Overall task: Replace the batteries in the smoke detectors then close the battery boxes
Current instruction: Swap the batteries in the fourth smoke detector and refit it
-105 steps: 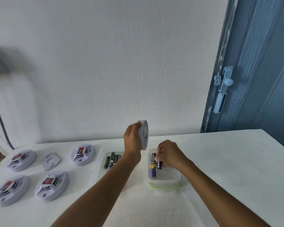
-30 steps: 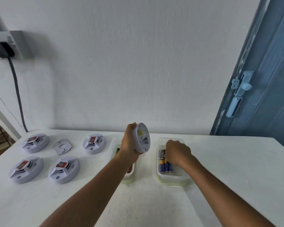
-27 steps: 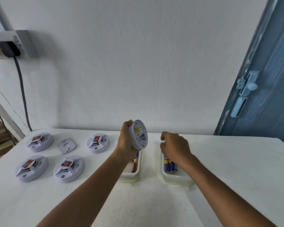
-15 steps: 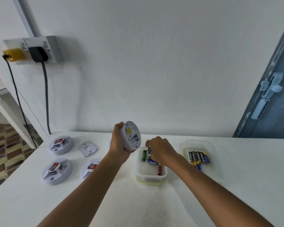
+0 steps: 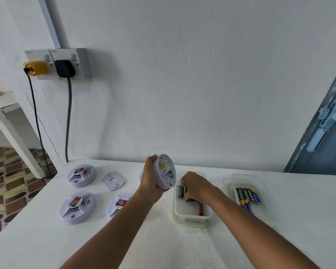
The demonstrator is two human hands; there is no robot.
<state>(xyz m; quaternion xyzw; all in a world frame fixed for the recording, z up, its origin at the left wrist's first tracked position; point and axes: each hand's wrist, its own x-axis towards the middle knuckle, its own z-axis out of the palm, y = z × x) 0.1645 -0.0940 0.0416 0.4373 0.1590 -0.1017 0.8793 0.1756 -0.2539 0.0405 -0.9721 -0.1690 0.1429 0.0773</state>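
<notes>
My left hand [image 5: 150, 178] grips a white round smoke detector [image 5: 166, 171] above the table, its back with a yellow label and open battery bay turned to the right. My right hand [image 5: 195, 185] reaches into a clear plastic container [image 5: 191, 217] and pinches a dark battery [image 5: 184, 189] beside a green battery [image 5: 180, 192]. A red battery [image 5: 200, 209] lies lower in the same container. To the right, a second clear container [image 5: 260, 184] holds several black and blue batteries [image 5: 247, 195].
Three more smoke detectors [image 5: 81, 175] [image 5: 78, 206] [image 5: 118, 204] lie at the left of the white table [image 5: 299, 220], with a loose white cover plate [image 5: 113, 180] between them. A wall socket with two plugs [image 5: 58, 64] and a blue door [image 5: 324, 136] flank the wall.
The view has swung left. My right hand went from the blue-battery container to the middle container and now pinches a battery there. My left hand keeps holding the detector.
</notes>
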